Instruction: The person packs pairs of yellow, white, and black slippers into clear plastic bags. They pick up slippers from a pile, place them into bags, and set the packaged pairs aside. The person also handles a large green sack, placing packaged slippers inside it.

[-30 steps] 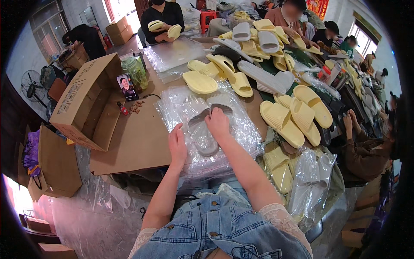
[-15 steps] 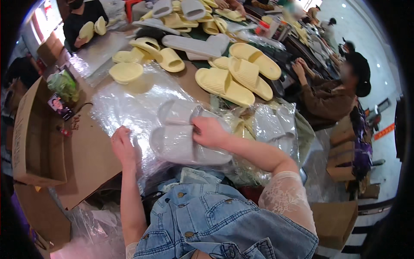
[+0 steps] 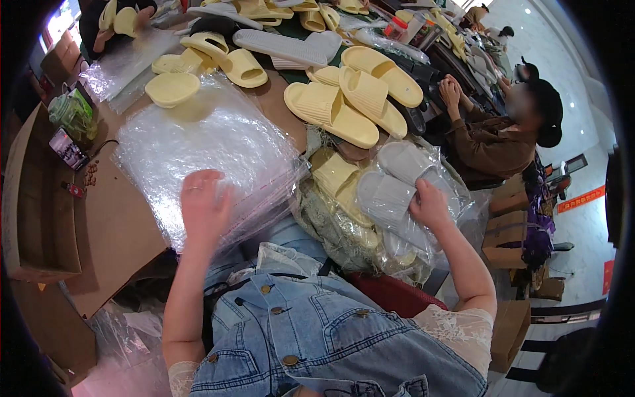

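Observation:
My right hand (image 3: 431, 204) is closed on a pair of grey slippers (image 3: 390, 198) in a clear plastic bag, its fingers at the straps. The pair is over an open woven sack (image 3: 311, 212), where bagged yellow slippers (image 3: 337, 182) also lie. My left hand (image 3: 206, 206) is above the near part of a stack of clear plastic bags (image 3: 152, 145). Its thumb stands apart from the fingers, which are a little blurred, and nothing shows in it.
Loose yellow slippers (image 3: 334, 116) and grey slippers (image 3: 281, 46) are heaped at the table's far side. A cardboard box (image 3: 40, 198) and a phone (image 3: 68, 149) are at the left. One person (image 3: 493, 142) sits at the right; another holds yellow slippers (image 3: 124, 21) at far left.
My right hand has carried the bagged grey slippers rightward, off the bag stack and over the sack. My left hand has shifted onto the stack's near part.

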`<state>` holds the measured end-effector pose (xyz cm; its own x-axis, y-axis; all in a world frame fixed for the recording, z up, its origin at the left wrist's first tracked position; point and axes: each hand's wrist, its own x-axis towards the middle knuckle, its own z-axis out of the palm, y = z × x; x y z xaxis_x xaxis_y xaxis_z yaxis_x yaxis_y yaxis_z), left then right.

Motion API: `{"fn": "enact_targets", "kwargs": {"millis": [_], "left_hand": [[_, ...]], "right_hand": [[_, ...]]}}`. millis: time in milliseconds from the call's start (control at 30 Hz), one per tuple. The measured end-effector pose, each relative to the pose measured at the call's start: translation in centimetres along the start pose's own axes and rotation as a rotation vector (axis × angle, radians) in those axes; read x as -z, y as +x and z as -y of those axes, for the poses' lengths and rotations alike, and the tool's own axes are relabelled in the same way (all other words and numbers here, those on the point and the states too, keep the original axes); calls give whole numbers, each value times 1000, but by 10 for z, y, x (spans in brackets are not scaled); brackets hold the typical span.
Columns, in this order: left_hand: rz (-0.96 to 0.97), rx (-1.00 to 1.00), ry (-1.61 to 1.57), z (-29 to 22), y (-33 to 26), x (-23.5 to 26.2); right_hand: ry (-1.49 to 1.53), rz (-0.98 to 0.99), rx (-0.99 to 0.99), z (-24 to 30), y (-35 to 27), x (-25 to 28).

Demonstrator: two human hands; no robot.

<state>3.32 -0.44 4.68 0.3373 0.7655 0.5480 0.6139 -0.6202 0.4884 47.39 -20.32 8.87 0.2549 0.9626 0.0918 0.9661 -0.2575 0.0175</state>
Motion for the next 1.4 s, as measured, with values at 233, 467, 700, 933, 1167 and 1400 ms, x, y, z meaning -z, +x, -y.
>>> {"fn": "enact_targets", "kwargs": {"millis": [233,467,700,933,1167,1400], "left_hand": [[551,-702,-25,-68,-55,-138],[793,-762,-131,-80,-58,-140],[528,-813,-333,-98,-32,-79],[436,-855,-585,-130,-30,-54],[547,-777,-485,-113,-23,-32],[358,-339,-196,-39,2,30]], "right_hand": [[-2,151,262,35,-7,-13],[-3,325,535,42,-23,-34],[68,477,754,78,-14,-101],[-36,257,618,104,40,-155],[-31,343,644,120,35,-131],[664,338,379,136,97,-7]]}}
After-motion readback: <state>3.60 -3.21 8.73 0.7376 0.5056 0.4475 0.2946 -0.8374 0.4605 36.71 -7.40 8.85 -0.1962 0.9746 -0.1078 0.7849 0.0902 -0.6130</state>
